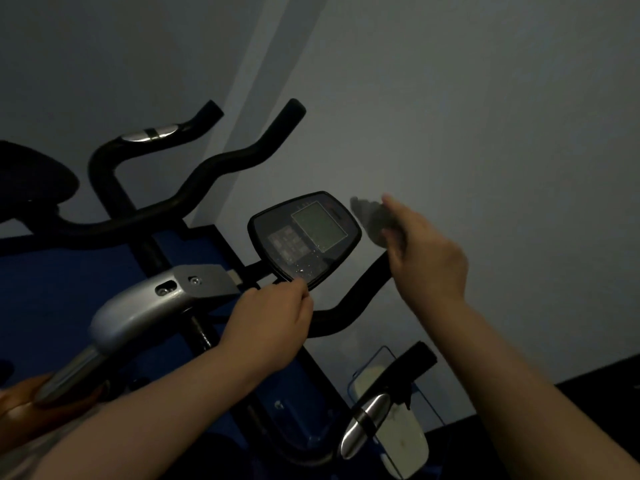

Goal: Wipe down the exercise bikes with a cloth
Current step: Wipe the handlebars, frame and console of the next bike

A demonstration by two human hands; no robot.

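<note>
An exercise bike's black console (pixel 306 237) with a grey screen sits in the middle of the view, tilted, with specks on its lower face. My left hand (pixel 270 323) pinches the console's lower edge. My right hand (pixel 424 251) holds a dark grey cloth (pixel 372 218) just right of the console, blurred and apart from the screen. Black curved handlebars (pixel 214 178) rise behind, and another handlebar (pixel 349 299) runs under my right hand.
A silver frame cover (pixel 138 306) and a chrome pulse grip (pixel 363 424) lie low in view. A second bike's handlebar with a chrome grip (pixel 149 135) stands at the left. A pale wall (pixel 485 133) is close behind. The room is dim.
</note>
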